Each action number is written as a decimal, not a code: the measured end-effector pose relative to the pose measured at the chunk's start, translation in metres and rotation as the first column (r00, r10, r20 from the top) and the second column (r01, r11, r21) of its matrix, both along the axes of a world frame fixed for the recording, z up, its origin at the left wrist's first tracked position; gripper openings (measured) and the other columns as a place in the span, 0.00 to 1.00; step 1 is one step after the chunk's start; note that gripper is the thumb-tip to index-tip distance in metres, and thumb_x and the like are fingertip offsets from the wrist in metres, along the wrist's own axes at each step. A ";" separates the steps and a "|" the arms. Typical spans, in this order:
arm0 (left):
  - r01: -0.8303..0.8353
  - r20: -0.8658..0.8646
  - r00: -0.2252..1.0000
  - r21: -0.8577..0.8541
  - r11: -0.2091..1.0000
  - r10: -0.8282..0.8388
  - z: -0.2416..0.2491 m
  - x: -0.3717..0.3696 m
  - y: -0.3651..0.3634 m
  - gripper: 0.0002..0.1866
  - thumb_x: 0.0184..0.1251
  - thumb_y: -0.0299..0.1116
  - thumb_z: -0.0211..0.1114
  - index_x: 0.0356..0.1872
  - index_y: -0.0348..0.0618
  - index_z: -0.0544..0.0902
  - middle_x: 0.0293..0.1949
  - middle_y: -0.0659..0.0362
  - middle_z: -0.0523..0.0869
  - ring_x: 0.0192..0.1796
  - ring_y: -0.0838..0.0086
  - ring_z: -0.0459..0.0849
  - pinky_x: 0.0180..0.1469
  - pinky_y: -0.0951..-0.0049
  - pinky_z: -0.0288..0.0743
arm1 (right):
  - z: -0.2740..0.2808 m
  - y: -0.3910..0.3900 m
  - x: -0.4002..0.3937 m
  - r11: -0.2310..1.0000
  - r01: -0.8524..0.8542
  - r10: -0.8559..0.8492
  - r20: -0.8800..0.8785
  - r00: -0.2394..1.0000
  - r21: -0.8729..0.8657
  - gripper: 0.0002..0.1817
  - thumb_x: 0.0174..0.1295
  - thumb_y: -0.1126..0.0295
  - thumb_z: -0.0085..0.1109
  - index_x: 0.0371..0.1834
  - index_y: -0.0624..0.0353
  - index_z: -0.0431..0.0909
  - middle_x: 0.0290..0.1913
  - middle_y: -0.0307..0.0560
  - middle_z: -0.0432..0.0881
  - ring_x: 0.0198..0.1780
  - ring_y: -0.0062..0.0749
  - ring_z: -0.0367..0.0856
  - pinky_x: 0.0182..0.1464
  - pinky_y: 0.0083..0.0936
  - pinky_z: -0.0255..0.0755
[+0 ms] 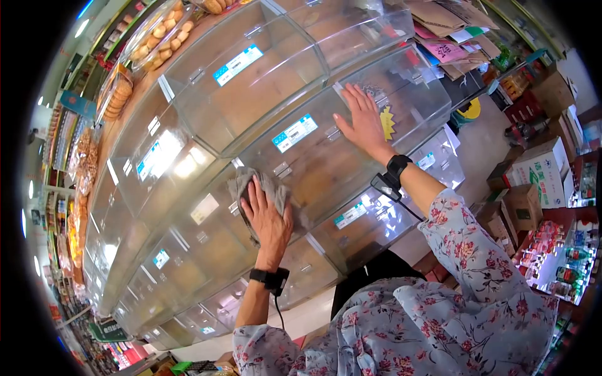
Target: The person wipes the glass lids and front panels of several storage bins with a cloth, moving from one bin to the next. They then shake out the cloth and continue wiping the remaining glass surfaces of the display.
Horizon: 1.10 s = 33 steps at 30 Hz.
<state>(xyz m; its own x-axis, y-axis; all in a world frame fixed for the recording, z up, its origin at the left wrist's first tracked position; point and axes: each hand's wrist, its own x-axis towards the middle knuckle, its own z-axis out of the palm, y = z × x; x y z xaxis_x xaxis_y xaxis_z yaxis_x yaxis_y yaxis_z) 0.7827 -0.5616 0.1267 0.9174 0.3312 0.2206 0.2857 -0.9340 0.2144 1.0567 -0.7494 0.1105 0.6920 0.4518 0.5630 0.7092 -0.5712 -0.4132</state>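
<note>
My left hand [269,219] presses a crumpled grey cloth [251,185] against the front of a clear plastic bin, its fingers stretched over the fabric. Farther right, my right hand [362,122] lies flat with spread fingers on the clear lid of a bin [316,160], holding nothing. A blue and white price label [295,132] is on that bin between the two hands. Beside my right hand is a yellow starburst sticker [387,123]. Dark bands with small devices and cables sit on both wrists.
More clear bins [244,103] stand in stepped rows around my hands. Packs of round biscuits [164,34] lie on top at the upper left. Flattened cardboard [442,22] is piled at the upper right. Cartons [540,172] and bottles [574,257] stand to the right.
</note>
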 end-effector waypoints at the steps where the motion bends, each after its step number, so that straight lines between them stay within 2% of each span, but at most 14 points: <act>1: 0.038 -0.028 0.999 0.004 0.999 -0.038 0.001 -0.009 0.005 0.34 0.65 0.45 0.61 0.70 0.38 0.70 0.78 0.41 0.57 0.80 0.48 0.51 0.78 0.44 0.39 | 0.001 0.000 0.000 1.000 0.003 -0.003 -0.002 1.000 0.001 0.33 0.67 0.55 0.58 0.71 0.60 0.65 0.75 0.54 0.64 0.78 0.50 0.57 0.78 0.49 0.47; 3: -0.039 0.202 0.974 -0.299 0.954 0.103 0.004 -0.021 0.011 0.32 0.68 0.45 0.59 0.69 0.39 0.71 0.77 0.40 0.57 0.80 0.49 0.51 0.79 0.46 0.40 | 0.003 0.001 0.003 1.000 0.004 -0.004 -0.020 1.000 -0.003 0.34 0.66 0.55 0.59 0.71 0.61 0.65 0.74 0.55 0.65 0.77 0.51 0.58 0.78 0.49 0.48; 6: -0.119 0.364 0.798 -0.686 0.718 0.480 0.010 -0.007 0.000 0.28 0.75 0.48 0.52 0.65 0.36 0.72 0.74 0.43 0.62 0.76 0.54 0.58 0.77 0.58 0.48 | 0.004 -0.003 0.000 1.000 0.002 -0.003 -0.043 0.999 -0.020 0.34 0.65 0.55 0.59 0.70 0.61 0.65 0.73 0.55 0.65 0.76 0.51 0.59 0.77 0.49 0.50; 10: -0.157 0.433 0.700 -0.682 0.715 0.567 -0.014 -0.002 0.003 0.25 0.79 0.49 0.50 0.61 0.37 0.73 0.65 0.52 0.73 0.65 0.65 0.71 0.68 0.66 0.62 | 0.004 -0.001 0.003 1.000 -0.015 0.015 -0.034 0.999 -0.011 0.34 0.66 0.57 0.60 0.71 0.59 0.64 0.75 0.53 0.64 0.77 0.49 0.58 0.78 0.48 0.49; 12: -0.097 0.317 0.602 -0.882 0.462 0.732 -0.024 -0.006 0.001 0.27 0.79 0.52 0.49 0.62 0.37 0.71 0.63 0.54 0.74 0.63 0.66 0.73 0.65 0.66 0.66 | 0.007 0.000 0.005 1.000 0.001 -0.002 -0.043 0.999 -0.012 0.33 0.65 0.57 0.60 0.71 0.59 0.64 0.74 0.53 0.64 0.77 0.49 0.59 0.77 0.48 0.50; 14: 0.126 0.194 0.392 -0.980 0.156 0.899 0.013 -0.023 -0.001 0.30 0.79 0.57 0.45 0.66 0.43 0.70 0.58 0.57 0.78 0.59 0.67 0.78 0.59 0.64 0.73 | 0.002 0.000 0.002 1.000 -0.001 0.000 -0.054 0.999 -0.028 0.33 0.65 0.57 0.61 0.71 0.59 0.64 0.74 0.52 0.65 0.77 0.49 0.59 0.77 0.48 0.50; 16: 0.264 0.159 0.419 -0.963 0.048 0.894 0.041 -0.039 -0.002 0.30 0.79 0.58 0.43 0.67 0.45 0.70 0.60 0.57 0.78 0.60 0.64 0.79 0.61 0.60 0.75 | 0.002 -0.001 0.003 1.000 0.008 -0.009 -0.044 0.999 -0.029 0.33 0.65 0.58 0.61 0.71 0.58 0.65 0.74 0.52 0.65 0.77 0.50 0.59 0.77 0.49 0.50; 19: 0.274 0.175 0.350 -0.958 0.078 0.920 0.046 -0.048 -0.008 0.30 0.79 0.58 0.42 0.67 0.46 0.70 0.61 0.56 0.78 0.61 0.60 0.80 0.62 0.57 0.76 | 0.001 0.000 0.004 0.999 0.017 -0.018 -0.033 0.999 -0.030 0.33 0.65 0.57 0.61 0.71 0.58 0.65 0.74 0.52 0.65 0.76 0.50 0.60 0.77 0.49 0.51; 22: 0.353 0.125 0.352 -0.936 -0.007 0.927 0.049 -0.060 -0.015 0.31 0.78 0.59 0.42 0.68 0.46 0.70 0.62 0.55 0.78 0.63 0.58 0.79 0.64 0.55 0.74 | 0.000 -0.002 0.006 0.999 0.012 -0.012 -0.011 1.000 -0.038 0.34 0.65 0.54 0.59 0.70 0.61 0.65 0.73 0.55 0.66 0.75 0.50 0.61 0.77 0.49 0.51; 26: 0.333 0.319 0.570 -0.932 0.142 0.757 0.018 -0.093 -0.037 0.31 0.78 0.54 0.45 0.70 0.41 0.69 0.65 0.54 0.77 0.64 0.61 0.77 0.66 0.57 0.71 | -0.003 0.000 0.007 0.999 0.020 -0.020 0.015 1.000 -0.038 0.33 0.66 0.56 0.60 0.71 0.57 0.65 0.74 0.51 0.66 0.76 0.50 0.61 0.76 0.50 0.52; 28: 0.049 0.145 0.780 -0.984 0.172 0.609 0.016 -0.105 -0.049 0.29 0.78 0.48 0.50 0.68 0.35 0.71 0.65 0.55 0.76 0.65 0.65 0.76 0.67 0.62 0.70 | -0.004 -0.001 0.006 0.999 0.014 -0.013 0.023 1.000 -0.040 0.33 0.66 0.56 0.60 0.71 0.57 0.65 0.74 0.51 0.66 0.76 0.50 0.61 0.76 0.50 0.52; 30: -0.028 0.068 0.886 -0.980 0.199 0.459 0.013 -0.099 -0.047 0.27 0.78 0.42 0.52 0.69 0.33 0.70 0.67 0.56 0.75 0.67 0.69 0.73 0.69 0.66 0.66 | -0.004 -0.001 0.006 0.999 0.009 -0.008 0.026 1.000 -0.048 0.32 0.66 0.56 0.60 0.71 0.57 0.65 0.74 0.52 0.66 0.76 0.51 0.61 0.76 0.50 0.52; 32: 0.244 0.211 0.788 -0.970 0.022 0.579 -0.004 -0.081 -0.047 0.28 0.79 0.46 0.50 0.70 0.36 0.68 0.68 0.56 0.73 0.69 0.68 0.71 0.70 0.64 0.65 | -0.005 0.000 0.004 0.998 0.028 -0.026 0.036 0.999 -0.051 0.32 0.66 0.56 0.60 0.71 0.57 0.65 0.74 0.53 0.66 0.76 0.51 0.61 0.76 0.50 0.52; 33: 0.277 0.203 0.761 -0.960 -0.025 0.616 0.007 -0.075 -0.045 0.29 0.79 0.48 0.50 0.71 0.37 0.67 0.69 0.56 0.73 0.70 0.68 0.71 0.71 0.63 0.64 | -0.004 0.000 0.004 0.998 0.029 -0.027 0.025 0.999 -0.059 0.32 0.66 0.56 0.60 0.71 0.58 0.65 0.74 0.53 0.66 0.76 0.52 0.61 0.76 0.50 0.51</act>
